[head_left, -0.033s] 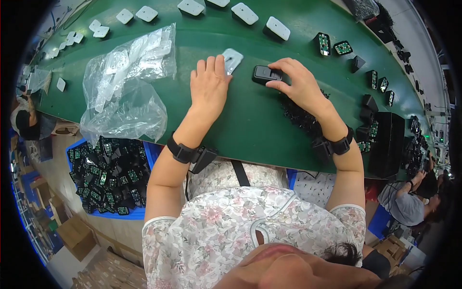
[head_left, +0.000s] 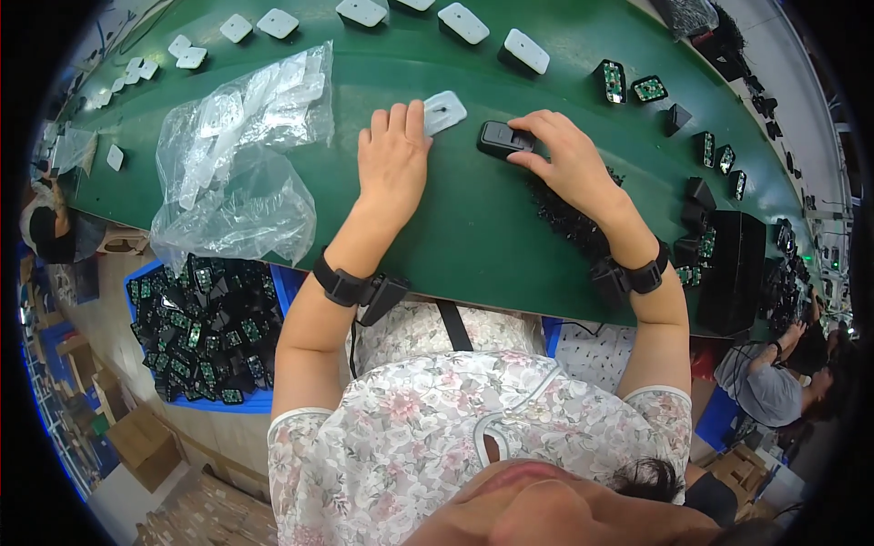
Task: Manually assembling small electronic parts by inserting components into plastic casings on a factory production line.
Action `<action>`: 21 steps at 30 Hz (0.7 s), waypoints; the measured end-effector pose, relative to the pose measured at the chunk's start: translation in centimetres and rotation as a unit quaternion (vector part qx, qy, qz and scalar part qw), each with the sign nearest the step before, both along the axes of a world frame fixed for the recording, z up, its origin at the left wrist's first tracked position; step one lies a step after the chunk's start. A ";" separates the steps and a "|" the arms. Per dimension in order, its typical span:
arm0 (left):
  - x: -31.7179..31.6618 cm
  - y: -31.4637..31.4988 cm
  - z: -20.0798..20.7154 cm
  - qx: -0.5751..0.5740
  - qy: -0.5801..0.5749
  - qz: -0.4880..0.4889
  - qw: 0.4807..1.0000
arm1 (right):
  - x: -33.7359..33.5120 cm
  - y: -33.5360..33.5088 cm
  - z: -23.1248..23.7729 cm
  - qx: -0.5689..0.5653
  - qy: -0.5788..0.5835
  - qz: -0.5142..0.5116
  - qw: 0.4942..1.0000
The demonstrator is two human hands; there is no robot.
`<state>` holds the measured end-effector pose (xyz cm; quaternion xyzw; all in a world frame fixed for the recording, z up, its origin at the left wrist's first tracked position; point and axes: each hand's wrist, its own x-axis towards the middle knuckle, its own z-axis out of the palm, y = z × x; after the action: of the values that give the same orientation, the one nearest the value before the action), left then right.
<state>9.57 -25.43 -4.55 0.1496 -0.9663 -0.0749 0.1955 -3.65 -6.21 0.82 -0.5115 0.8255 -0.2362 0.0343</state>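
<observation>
On the green table, a black rectangular plastic case [head_left: 502,138] lies with its right end between the thumb and fingers of my right hand [head_left: 575,164]. The hand is closed on it. To its left, my left hand [head_left: 392,162] rests palm down, fingers close together. A pale, rounded cover plate [head_left: 445,112] with a small dark mark sticks out past its index finger. My left hand seems closed on the near end of the plate, though the thumb and that end are hidden. A gap separates the plate from the black case.
A clear plastic bag [head_left: 235,173] lies left, pale parts inside. White-topped units [head_left: 523,52] line the far side. Black housings with green boards [head_left: 612,82] stand right, near a black box [head_left: 731,273]. Small black pieces [head_left: 572,214] lie by my right forearm. A blue bin [head_left: 264,401] holds circuit-board housings.
The pale plate has turned clockwise and shifted slightly right and outward. My left hand has moved a little, and its thumb has gone out of sight. My right hand stays nearly still.
</observation>
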 end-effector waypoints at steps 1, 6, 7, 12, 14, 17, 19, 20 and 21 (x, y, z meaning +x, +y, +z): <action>0.0 -0.4 -0.1 0.001 0.000 0.000 1.000 | 0.2 0.1 0.2 0.004 -0.009 0.001 1.000; -0.4 -1.6 -0.5 0.047 0.106 -0.075 0.990 | -0.1 -0.7 0.4 -0.059 0.010 0.011 0.998; -0.6 -1.9 -0.6 0.070 0.120 -0.117 0.983 | -0.2 -1.2 0.5 -0.091 0.017 0.008 0.996; -0.4 -2.7 -0.6 0.171 0.126 -0.158 0.964 | 0.2 -4.8 0.1 -0.125 0.029 0.045 0.991; 0.3 -2.5 -0.2 0.223 0.152 -0.162 0.949 | 0.2 -5.7 -0.5 -0.116 0.030 0.077 0.990; 1.3 -2.6 0.1 0.283 0.153 -0.168 0.932 | 0.1 -6.5 -1.1 -0.087 0.036 0.096 0.991; 1.5 -2.8 -0.4 0.225 0.122 -0.197 0.946 | 0.2 -6.6 -1.4 -0.075 0.030 0.099 0.992; 1.5 -3.0 -0.6 0.229 0.119 -0.192 0.947 | 0.3 -6.6 -1.6 -0.063 0.029 0.097 0.993; 1.6 -3.0 -0.7 0.211 0.107 -0.197 0.951 | 0.3 -6.5 -1.7 -0.059 0.021 0.100 0.993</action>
<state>11.15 -28.46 -5.30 -0.0147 -0.9121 -0.3296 0.2432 -3.39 -12.72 -0.88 -0.5972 0.7556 -0.2689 0.0097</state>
